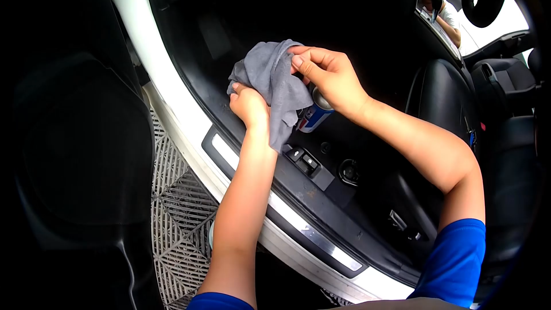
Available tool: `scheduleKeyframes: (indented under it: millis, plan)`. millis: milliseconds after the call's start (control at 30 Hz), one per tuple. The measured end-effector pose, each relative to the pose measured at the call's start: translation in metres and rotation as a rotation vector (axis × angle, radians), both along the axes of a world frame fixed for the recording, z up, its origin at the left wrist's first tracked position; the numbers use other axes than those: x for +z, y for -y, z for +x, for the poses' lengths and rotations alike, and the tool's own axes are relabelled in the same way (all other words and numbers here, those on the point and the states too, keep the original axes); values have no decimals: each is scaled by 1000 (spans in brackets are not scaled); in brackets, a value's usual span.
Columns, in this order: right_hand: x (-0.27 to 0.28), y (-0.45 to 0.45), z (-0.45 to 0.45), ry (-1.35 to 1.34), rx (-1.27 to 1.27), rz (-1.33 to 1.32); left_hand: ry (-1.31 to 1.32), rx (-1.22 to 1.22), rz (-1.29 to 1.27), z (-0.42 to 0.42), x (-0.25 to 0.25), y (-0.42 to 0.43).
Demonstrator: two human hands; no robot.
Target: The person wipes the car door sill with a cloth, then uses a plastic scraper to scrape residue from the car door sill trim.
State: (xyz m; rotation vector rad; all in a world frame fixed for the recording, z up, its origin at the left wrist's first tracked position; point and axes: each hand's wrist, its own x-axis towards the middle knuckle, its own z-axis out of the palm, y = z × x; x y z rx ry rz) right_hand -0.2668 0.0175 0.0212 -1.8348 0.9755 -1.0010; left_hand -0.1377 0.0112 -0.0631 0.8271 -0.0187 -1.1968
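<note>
A grey cloth (268, 72) is bunched between my two hands just inside the car's door opening. My left hand (250, 105) grips its lower left side, with the thumb on top. At the cloth's upper right edge, my right hand (332, 80) pinches the fabric between thumb and fingers. One fold hangs down past my left wrist. Just under my right hand is a blue and white can (315, 115), partly covered by the cloth and the hand. Whether my lower right fingers touch the can is hidden.
The white door sill (183, 109) with a metal scuff plate (315, 238) runs diagonally below my arms. Beside it are release switches (304, 159) and a black seat (442, 95). Grey floor grating (178, 224) lies outside. A mirror at upper right reflects a person (447, 20).
</note>
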Motion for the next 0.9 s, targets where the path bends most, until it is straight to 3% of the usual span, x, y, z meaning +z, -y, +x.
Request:
scheduleKeyframes:
  millis: [100, 167, 233, 267, 300, 433, 500, 567, 633, 700, 733, 833, 900]
  plan:
    - [-1, 6, -2, -13, -16, -1, -7, -132, -70, 0, -9, -2]
    - [0, 7, -4, -22, -14, 58, -314, -294, -189, 0, 6, -15]
    - [0, 7, -4, -2, 60, 26, -254, -391, -213, 3, 15, -34]
    - [-1, 8, -3, -151, 62, -144, -192, -486, -236, 4, 16, -41]
    - [-1, 8, -3, -147, 62, -142, -189, -486, -232, 6, 11, -45]
    - [5, 5, -5, 92, 152, 48, -348, -548, -357, 6, 17, -54]
    - [5, 4, -5, 150, 188, 100, -96, -504, -212, 8, 30, -63]
    - [6, 6, -4, 174, 217, 123, -161, -534, -446, 14, 16, -55]
    - [7, 4, -1, 89, 271, -94, -93, -438, -124, 12, 26, -38]
    - [14, 2, -4, -49, 279, -91, -118, -364, -171, 14, 12, -29]
    - [14, -2, -2, -141, 304, -156, 66, -350, -231, 16, -1, -20]
    - [12, -11, 4, -309, 308, -279, 229, -273, -210, 12, -18, -7]
    - [13, -11, 3, -230, 301, -215, 255, 63, -162, 5, -23, 2]
